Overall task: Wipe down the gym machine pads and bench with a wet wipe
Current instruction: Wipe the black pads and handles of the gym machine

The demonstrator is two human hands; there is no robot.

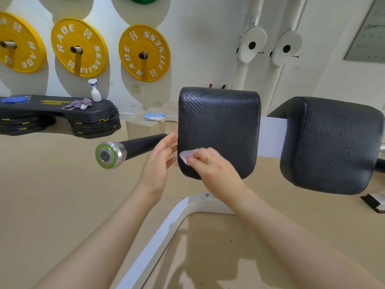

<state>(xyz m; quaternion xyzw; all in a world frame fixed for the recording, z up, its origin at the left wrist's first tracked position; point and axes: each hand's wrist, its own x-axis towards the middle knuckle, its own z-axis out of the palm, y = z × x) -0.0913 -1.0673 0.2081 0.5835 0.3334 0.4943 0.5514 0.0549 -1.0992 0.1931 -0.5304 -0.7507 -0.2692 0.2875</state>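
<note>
The right hand (pixel 210 165) has its fingers (pixel 195 158) curled down on a folded white wipe (pixel 186 154), pressing it flat against the lower left corner of the near pad (pixel 218 126). The wipe shows only as a small patch past the fingertips, at the pad's left edge. From there almost all of the pad's face lies up and to the right of the wipe, so the next stroke likely has to travel that way, along the pad's upright length. The left hand (pixel 159 163) stands edge-on against the pad's left side, fingers straight and close together, touching it lightly as if to steady it; it holds nothing. The right hand is the one on the work.

The pad is black, with a woven texture and a slight sheen. A second pad (pixel 333 142) sits just to the right, joined by a white bar (pixel 273 138), and appears to carry droplets on its face. A black handle (pixel 135 148) with a steel cap juts left just behind the left hand.

Beyond: beige floor (pixel 52 195), white frame (pixel 166 230), a wipe pack (pixel 155 117) by the wall, a spray bottle (pixel 95 91) on a black step platform (pixel 62 113), and yellow plates (pixel 143 53) on the wall.
</note>
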